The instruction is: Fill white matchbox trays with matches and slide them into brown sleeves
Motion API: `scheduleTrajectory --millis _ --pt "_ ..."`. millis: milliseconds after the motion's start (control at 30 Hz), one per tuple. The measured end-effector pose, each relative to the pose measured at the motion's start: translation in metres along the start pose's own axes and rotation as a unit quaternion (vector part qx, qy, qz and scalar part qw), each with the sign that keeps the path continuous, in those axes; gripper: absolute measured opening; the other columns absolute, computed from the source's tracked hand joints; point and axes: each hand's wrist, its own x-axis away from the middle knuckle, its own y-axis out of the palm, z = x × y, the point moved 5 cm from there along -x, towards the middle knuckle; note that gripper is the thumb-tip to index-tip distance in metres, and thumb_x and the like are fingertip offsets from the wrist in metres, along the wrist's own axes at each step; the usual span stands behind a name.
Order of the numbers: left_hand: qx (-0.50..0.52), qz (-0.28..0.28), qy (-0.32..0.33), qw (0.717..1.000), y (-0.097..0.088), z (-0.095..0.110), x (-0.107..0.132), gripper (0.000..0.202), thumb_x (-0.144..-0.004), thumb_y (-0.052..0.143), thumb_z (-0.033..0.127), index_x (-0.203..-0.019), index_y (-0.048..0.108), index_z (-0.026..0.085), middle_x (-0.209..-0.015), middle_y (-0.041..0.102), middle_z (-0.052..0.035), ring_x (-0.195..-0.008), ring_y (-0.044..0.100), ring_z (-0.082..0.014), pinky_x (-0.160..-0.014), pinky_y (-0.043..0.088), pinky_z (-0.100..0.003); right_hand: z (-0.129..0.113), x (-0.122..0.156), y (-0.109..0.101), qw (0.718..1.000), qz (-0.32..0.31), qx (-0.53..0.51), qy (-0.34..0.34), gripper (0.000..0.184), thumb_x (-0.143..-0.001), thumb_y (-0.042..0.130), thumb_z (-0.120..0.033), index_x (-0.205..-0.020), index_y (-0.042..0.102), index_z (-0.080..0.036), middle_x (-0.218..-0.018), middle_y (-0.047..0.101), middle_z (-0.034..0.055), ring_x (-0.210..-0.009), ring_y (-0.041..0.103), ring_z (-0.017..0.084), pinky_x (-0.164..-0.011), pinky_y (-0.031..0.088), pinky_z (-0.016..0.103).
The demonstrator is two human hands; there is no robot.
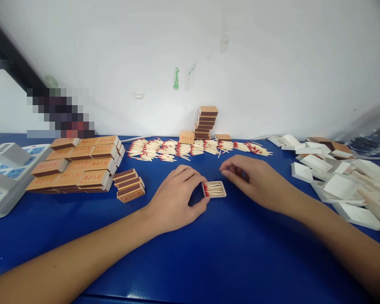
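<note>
My left hand (pixel 177 198) curves around the left end of a small matchbox tray (pixel 221 196), its thumb and fingers gripping the tray's edges. Matches (pixel 213 188) lie side by side inside, most red heads toward the left. My right hand (pixel 251 179) hovers just right of the tray, fingers curled and thumb close to the index finger; no object shows between the tips. Beyond both hands, a long row of loose matches (pixel 167 150) lies along the wall side of the table.
A stack of closed matchboxes (pixel 79 162) stands at left, with several more (pixel 129 184) beside it. A taller pile of boxes (pixel 206 122) rises against the wall. White trays (pixel 342 185) are heaped at right. A grey power strip (pixel 11 173) sits far left on the blue table (pixel 221 261).
</note>
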Motion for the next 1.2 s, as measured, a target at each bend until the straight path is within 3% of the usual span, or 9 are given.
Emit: scheduleTrajectory --millis 67,167,567,767,867,1033,1200 --pt "0.002 -0.004 0.007 1.000 0.001 0.001 0.000 0.021 -0.096 0.071 0.025 -0.117 0.069 0.021 -0.118 0.073 -0.0085 -0.119 0.063 -0.0295 -0.107 0.053 -0.050 0.013 -0.007 -0.001 0.998 0.046 0.050 -0.017 0.035 -0.108 0.045 -0.036 -0.127 0.071 -0.024 -0.111 0.071 0.0116 -0.092 0.067 0.027 -0.086 0.054 0.043" --pt "0.004 -0.009 0.013 1.000 0.001 0.001 0.001 0.021 -0.097 0.071 0.026 -0.116 0.069 0.021 -0.119 0.073 -0.0086 -0.120 0.063 -0.0295 -0.108 0.052 -0.049 0.029 -0.017 0.005 0.991 0.055 0.119 -0.036 0.046 -0.109 0.039 -0.033 -0.143 0.067 -0.022 -0.121 0.066 0.0172 -0.112 0.063 0.034 -0.100 0.051 0.052" --pt "0.009 -0.020 0.015 1.000 0.003 0.002 0.002 0.020 -0.097 0.072 0.027 -0.116 0.069 0.020 -0.118 0.073 -0.0089 -0.120 0.063 -0.0292 -0.107 0.053 -0.049 0.053 -0.027 0.001 0.985 0.099 0.139 -0.007 0.039 -0.106 0.045 -0.032 -0.127 0.076 -0.020 -0.116 0.069 0.0170 -0.115 0.061 0.036 -0.105 0.048 0.054" --pt "0.011 -0.015 0.018 1.000 0.003 0.003 0.002 0.019 -0.096 0.072 0.026 -0.114 0.068 0.022 -0.118 0.073 -0.0086 -0.119 0.063 -0.0295 -0.106 0.053 -0.050 0.061 -0.028 -0.003 0.987 0.098 0.130 0.009 0.021 -0.099 0.060 -0.035 -0.102 0.076 -0.022 -0.103 0.068 0.0135 -0.108 0.061 0.034 -0.099 0.050 0.050" --pt "0.013 -0.018 0.017 1.000 0.003 0.002 0.002 0.020 -0.097 0.072 0.026 -0.115 0.068 0.022 -0.118 0.073 -0.0087 -0.119 0.063 -0.0297 -0.106 0.053 -0.050 0.065 -0.028 -0.004 0.987 0.096 0.125 0.038 0.020 -0.097 0.062 -0.039 -0.092 0.072 -0.023 -0.097 0.067 0.0122 -0.103 0.061 0.034 -0.095 0.050 0.048" --pt "0.010 -0.020 0.020 1.000 0.003 0.002 0.002 0.020 -0.097 0.072 0.027 -0.116 0.069 0.020 -0.119 0.073 -0.0092 -0.120 0.062 -0.0296 -0.108 0.053 -0.050 0.057 -0.031 -0.005 0.988 0.103 0.094 0.074 0.019 -0.097 0.061 -0.037 -0.086 0.067 -0.023 -0.096 0.071 0.0122 -0.103 0.063 0.033 -0.092 0.049 0.045" --pt "0.011 -0.021 0.020 1.000 0.003 0.002 0.003 0.021 -0.097 0.072 0.027 -0.118 0.068 0.022 -0.119 0.073 -0.0091 -0.120 0.063 -0.0297 -0.108 0.053 -0.050 0.046 -0.037 -0.001 0.979 0.129 0.053 0.147 0.014 -0.098 0.060 -0.034 -0.090 0.063 -0.023 -0.089 0.076 0.0085 -0.081 0.066 0.026 -0.075 0.048 0.038"
